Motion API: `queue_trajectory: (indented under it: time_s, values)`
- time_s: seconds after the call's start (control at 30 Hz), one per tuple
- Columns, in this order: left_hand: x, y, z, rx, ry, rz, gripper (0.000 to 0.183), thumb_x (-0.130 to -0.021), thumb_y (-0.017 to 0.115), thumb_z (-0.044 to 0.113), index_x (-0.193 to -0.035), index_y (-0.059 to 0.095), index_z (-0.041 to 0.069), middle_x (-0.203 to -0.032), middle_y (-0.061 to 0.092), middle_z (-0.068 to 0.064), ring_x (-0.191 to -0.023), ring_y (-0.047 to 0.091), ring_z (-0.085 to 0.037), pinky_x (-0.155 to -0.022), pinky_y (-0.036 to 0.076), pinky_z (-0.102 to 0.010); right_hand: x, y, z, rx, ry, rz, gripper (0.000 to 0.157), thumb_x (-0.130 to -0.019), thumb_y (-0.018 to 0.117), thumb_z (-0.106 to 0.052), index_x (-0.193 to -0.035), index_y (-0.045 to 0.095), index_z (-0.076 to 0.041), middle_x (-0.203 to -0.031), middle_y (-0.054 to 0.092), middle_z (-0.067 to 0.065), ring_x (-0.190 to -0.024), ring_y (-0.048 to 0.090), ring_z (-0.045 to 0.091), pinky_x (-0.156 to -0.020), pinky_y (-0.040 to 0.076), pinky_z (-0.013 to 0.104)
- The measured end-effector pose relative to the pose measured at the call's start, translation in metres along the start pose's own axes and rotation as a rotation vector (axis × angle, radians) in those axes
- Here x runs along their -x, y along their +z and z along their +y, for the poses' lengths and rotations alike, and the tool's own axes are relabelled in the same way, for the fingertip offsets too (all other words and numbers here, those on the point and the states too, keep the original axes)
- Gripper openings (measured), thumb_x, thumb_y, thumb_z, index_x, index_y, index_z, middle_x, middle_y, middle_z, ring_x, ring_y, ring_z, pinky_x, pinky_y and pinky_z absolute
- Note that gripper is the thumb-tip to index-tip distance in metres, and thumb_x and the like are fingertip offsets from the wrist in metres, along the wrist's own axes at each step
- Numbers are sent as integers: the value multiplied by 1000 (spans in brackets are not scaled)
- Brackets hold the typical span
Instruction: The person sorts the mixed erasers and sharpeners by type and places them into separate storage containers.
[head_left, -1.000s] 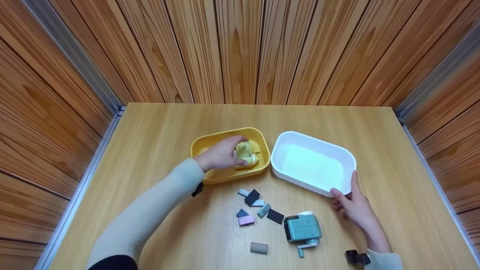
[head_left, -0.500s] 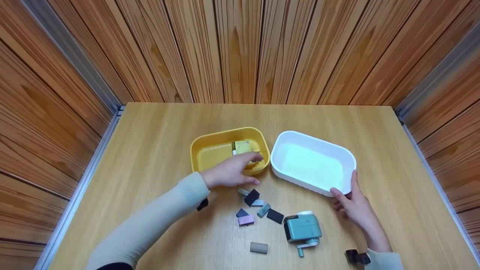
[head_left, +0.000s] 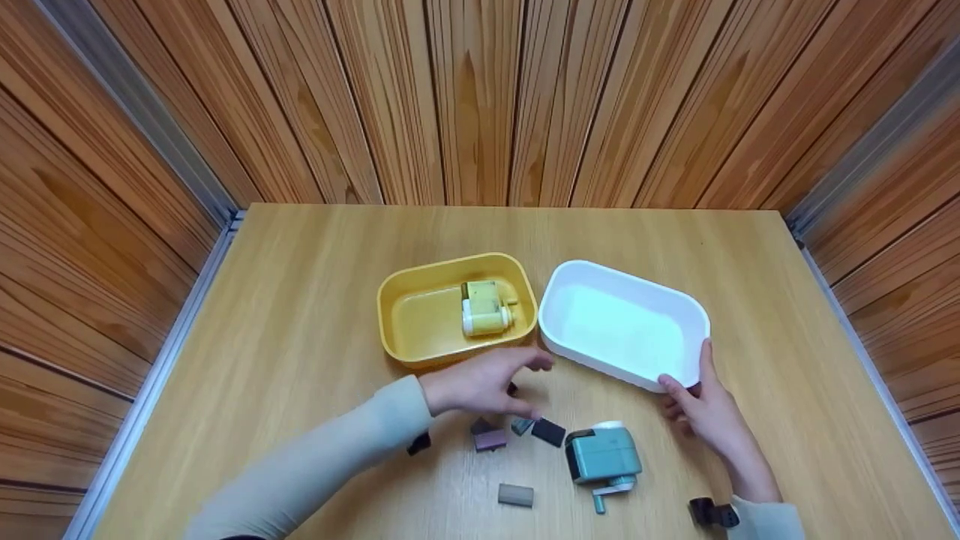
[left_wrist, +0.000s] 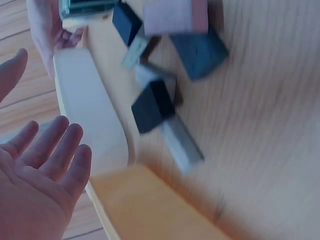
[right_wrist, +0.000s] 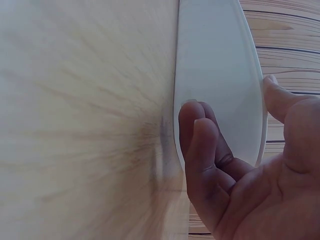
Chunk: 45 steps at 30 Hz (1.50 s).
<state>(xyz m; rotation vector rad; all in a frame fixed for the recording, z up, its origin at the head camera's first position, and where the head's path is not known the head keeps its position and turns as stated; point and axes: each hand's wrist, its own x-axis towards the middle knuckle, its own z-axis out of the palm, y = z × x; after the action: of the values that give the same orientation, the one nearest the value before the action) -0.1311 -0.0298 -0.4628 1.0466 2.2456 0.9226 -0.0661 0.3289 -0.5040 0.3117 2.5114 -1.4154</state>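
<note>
My left hand (head_left: pixel 484 382) hovers over a loose group of small blocks, palm down with its fingers spread and nothing held. Part of the group is hidden under it; the left wrist view shows a black block (left_wrist: pixel 152 107) lying across a pale grey block (left_wrist: pixel 181 145). A pink block (head_left: pixel 490 440) and another black block (head_left: pixel 549 433) lie nearby. At the near right corner of a white tub (head_left: pixel 622 322), my right hand (head_left: pixel 712 420) grips the rim, thumb on one side. Inside the yellow tub (head_left: pixel 420 315) sits a yellow hand-crank pencil sharpener (head_left: pixel 486 307).
A teal hand-crank pencil sharpener (head_left: pixel 606 454) stands in front of the white tub. A grey block (head_left: pixel 516 495) lies alone near the front. The tubs stand side by side at the back of the wooden table (head_left: pixel 315 300), with plank walls around.
My left hand has let go of the yellow pencil sharpener, leaving it in the yellow tub, and has moved toward me over the small blocks. My right hand stays on the white tub.
</note>
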Motion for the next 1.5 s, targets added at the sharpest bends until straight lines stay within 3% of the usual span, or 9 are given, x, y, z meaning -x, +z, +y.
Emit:
queue_trajectory:
  time_s: [0.67,0.93,1.23,1.5]
  values:
    - [-13,65,8,57,67,-185,72,-85,77,42,-147,42,27,-142,50,13,-127,47,-2,-106,37,-25,0,0,1,-18,27,-19,105,-94,59,-55,-152,-26,-32,-106,65,18,-87,66,26,-68,55,36]
    - [-18,77,13,-6,71,-133,71,-85,77,47,-145,43,27,-137,50,13,-118,49,0,-102,39,-22,-1,2,1,-19,-6,13,105,-97,60,-48,-154,-24,-26,-96,67,17,-78,67,24,-57,51,36]
    - [-20,85,16,-12,16,-102,71,-83,78,49,-142,43,32,-132,49,15,-113,50,0,-100,42,-25,0,2,0,-15,-7,9,103,-97,58,-50,-154,-25,-28,-98,67,18,-80,67,24,-61,53,36]
    - [-22,92,19,-39,9,-48,72,-80,80,52,-140,45,31,-128,52,15,-108,51,0,-97,43,-25,-1,2,0,-17,-2,1,104,-96,58,-53,-153,-25,-30,-99,66,17,-82,66,25,-62,53,37]
